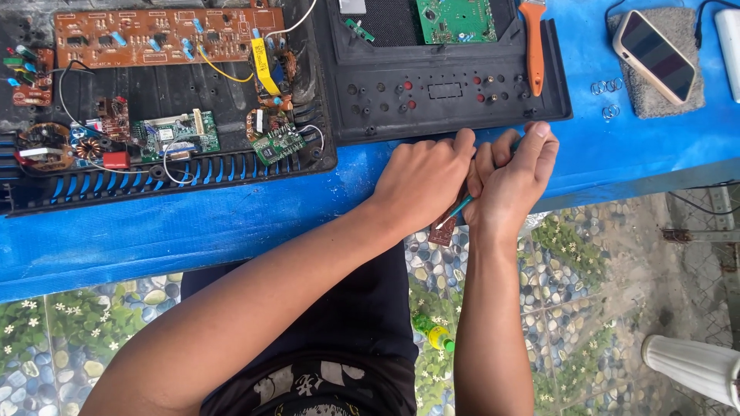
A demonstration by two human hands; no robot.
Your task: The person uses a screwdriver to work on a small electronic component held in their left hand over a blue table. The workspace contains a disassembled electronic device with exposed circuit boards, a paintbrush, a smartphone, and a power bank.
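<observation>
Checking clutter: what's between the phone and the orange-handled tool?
Head view: three small metal rings on bare blue table, by the grey pad under the phone; tool.

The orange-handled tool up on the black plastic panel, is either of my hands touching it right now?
Apart. The head view shows the orange-handled tool lying on the black panel, with bare panel between it and both the left hand and right hand at the table edge.

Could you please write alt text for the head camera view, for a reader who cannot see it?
A person's left hand and right hand meet at the edge of a blue table, gripping a small brown circuit board and a thin teal tool. Behind lie an opened black casing full of circuit boards and a phone.
</observation>
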